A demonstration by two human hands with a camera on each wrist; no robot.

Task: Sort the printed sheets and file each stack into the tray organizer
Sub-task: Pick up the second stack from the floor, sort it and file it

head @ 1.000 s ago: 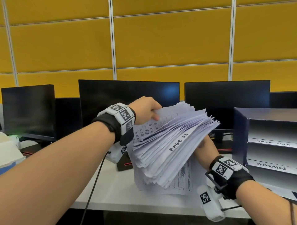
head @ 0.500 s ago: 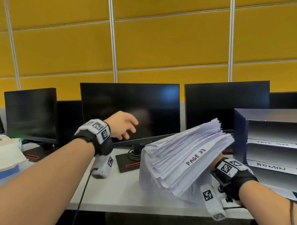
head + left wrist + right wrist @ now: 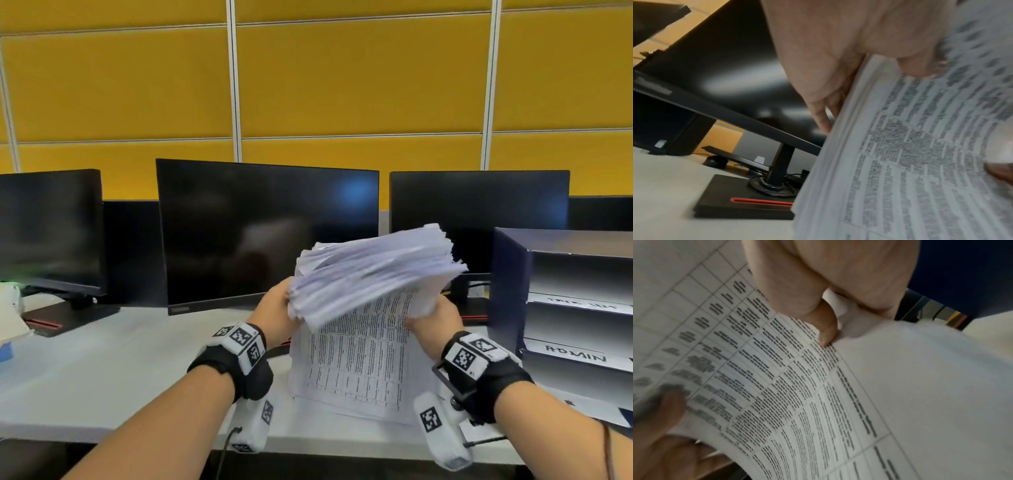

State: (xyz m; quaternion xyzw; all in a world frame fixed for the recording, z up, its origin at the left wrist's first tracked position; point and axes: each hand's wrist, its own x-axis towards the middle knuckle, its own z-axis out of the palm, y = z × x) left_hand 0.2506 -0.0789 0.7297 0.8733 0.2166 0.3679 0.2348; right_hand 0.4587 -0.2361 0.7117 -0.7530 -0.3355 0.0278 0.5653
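A thick stack of printed sheets (image 3: pixel 370 274) is held up above the white desk (image 3: pixel 102 370), its bottom sheet of dense table text hanging toward me. My left hand (image 3: pixel 279 310) grips the stack's left edge, thumb on the printed face (image 3: pixel 920 146), fingers behind. My right hand (image 3: pixel 433 317) grips the right edge, its thumb pressed on the printed sheet (image 3: pixel 777 386). The dark blue tray organizer (image 3: pixel 510 291) stands at the right, with shelf labels, one reading ADMIN (image 3: pixel 575 356).
Three dark monitors (image 3: pixel 267 233) line the back of the desk before a yellow panel wall. A monitor base with a red stripe (image 3: pixel 744 203) sits just behind the stack. White objects lie at the desk's left edge (image 3: pixel 10 318).
My left hand, free and raised half a second ago, has come down and taken the stack's left edge. The stack has tipped up between both hands, hiding the PAGE 33 sheet.
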